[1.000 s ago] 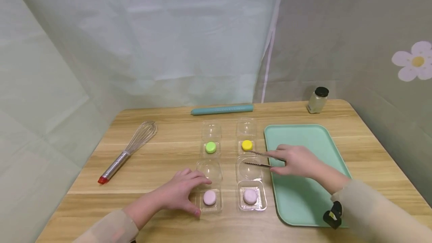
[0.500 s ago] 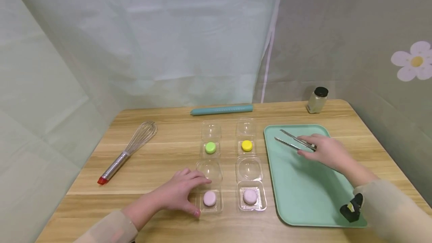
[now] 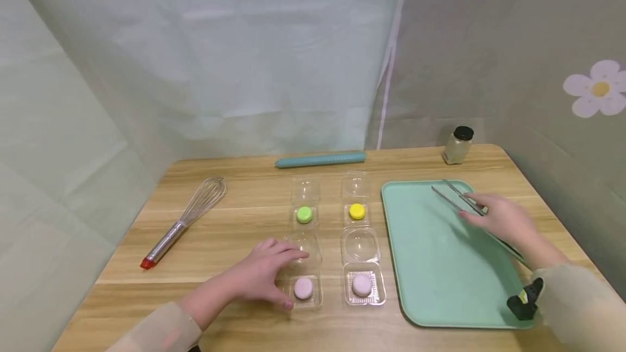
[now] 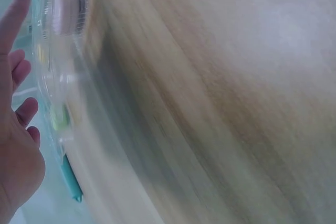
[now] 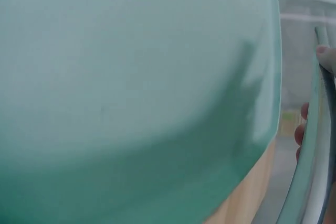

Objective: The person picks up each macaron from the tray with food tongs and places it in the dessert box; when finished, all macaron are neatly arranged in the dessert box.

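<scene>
My left hand (image 3: 259, 270) hovers around the left side of a clear plastic box (image 3: 317, 303) with a pale pink macaron (image 3: 303, 288) in it. Its fingers are spread and relaxed, the thumb near the box's front corner; whether it touches is unclear. My right hand (image 3: 506, 221) holds metal tongs (image 3: 446, 199) over the far right of a mint tray (image 3: 430, 281). The tongs' tips are apart with nothing between them. Beside the first box, another open box (image 3: 383, 302) holds a lilac macaron (image 3: 362, 285). Behind them lie a green macaron (image 3: 304, 214) and a yellow macaron (image 3: 357, 211) in open boxes.
A whisk (image 3: 183, 221) lies at the left on the wooden table (image 3: 220, 325). At the back are a long teal rolled item (image 3: 320, 160) and a small jar (image 3: 457, 146) with a black lid. Fabric walls (image 3: 274, 69) stand behind the table.
My right hand has carried the tongs rightward, away from the yellow macaron's box to over the tray's far right side. My left hand has stayed almost still.
</scene>
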Demonstrator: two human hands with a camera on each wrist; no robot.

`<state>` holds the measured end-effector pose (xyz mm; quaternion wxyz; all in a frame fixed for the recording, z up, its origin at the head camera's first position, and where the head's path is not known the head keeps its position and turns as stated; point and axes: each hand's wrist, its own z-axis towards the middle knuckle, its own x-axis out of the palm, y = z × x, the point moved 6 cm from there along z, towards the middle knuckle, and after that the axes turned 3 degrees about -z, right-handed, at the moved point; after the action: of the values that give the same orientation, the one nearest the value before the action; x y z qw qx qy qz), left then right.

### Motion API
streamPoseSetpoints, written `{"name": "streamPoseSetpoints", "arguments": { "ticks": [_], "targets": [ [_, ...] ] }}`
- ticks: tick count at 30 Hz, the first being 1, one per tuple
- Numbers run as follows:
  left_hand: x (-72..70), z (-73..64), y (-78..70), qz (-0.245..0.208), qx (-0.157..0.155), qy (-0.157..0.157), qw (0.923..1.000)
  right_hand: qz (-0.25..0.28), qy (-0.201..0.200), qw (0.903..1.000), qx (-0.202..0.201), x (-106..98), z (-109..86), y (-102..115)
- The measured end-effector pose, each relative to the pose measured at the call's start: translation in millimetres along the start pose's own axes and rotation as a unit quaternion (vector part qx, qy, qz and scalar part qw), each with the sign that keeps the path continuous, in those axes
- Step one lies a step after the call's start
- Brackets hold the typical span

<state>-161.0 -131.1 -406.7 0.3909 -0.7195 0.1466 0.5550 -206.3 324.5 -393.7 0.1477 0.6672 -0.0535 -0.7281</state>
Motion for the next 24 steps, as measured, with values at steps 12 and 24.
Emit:
{"name": "streamPoseSetpoints", "arguments": {
  "ticks": [12, 24],
  "targets": [
    [-1.9, 10.6, -3.4, 0.002, 0.008, -0.015, 0.9999, 0.035, -0.009, 0.9970, 0.069, -0.6, -14.3, -36.5],
    [-6.2, 11.9, -3.6, -0.018, 0.002, -0.024, 0.9996, 0.005, -0.031, 0.9959, 0.085, 5.9, -25.3, -65.0]
  ]
}}
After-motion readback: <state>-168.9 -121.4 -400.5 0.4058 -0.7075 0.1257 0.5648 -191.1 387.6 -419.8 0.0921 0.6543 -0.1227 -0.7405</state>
